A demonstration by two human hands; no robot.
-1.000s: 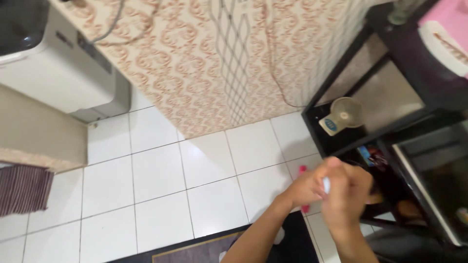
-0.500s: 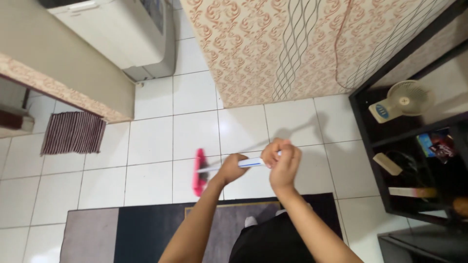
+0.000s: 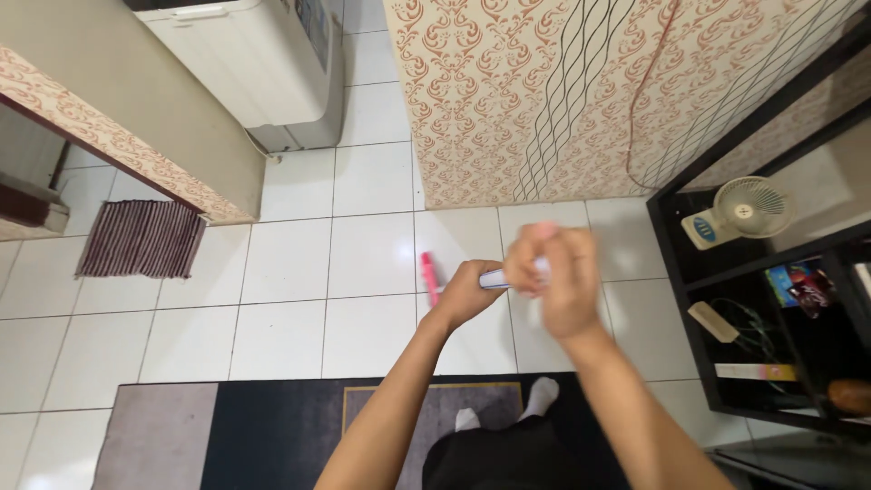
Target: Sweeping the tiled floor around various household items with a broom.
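Observation:
Both my hands grip a white-and-blue mop handle (image 3: 496, 278) held out over the white tiled floor (image 3: 372, 259). My left hand (image 3: 470, 291) closes on the handle lower down, and my right hand (image 3: 553, 272) closes on its upper end, slightly blurred. The pink mop head (image 3: 427, 273) rests on a floor tile just left of my left hand, seen nearly edge-on. My feet in white socks (image 3: 543, 396) stand on a dark mat below.
A dark and grey mat (image 3: 263, 431) lies at the bottom. A white appliance (image 3: 259, 63) stands at the top left beside a patterned wall (image 3: 544, 91). A black shelf unit (image 3: 780, 299) with a small fan (image 3: 739, 210) fills the right. A striped rug (image 3: 141, 239) lies left.
The view has swung left and steadied. The pink mop head slid right across the tiles toward the wall and now shows narrower. Both hands keep their grip on the handle.

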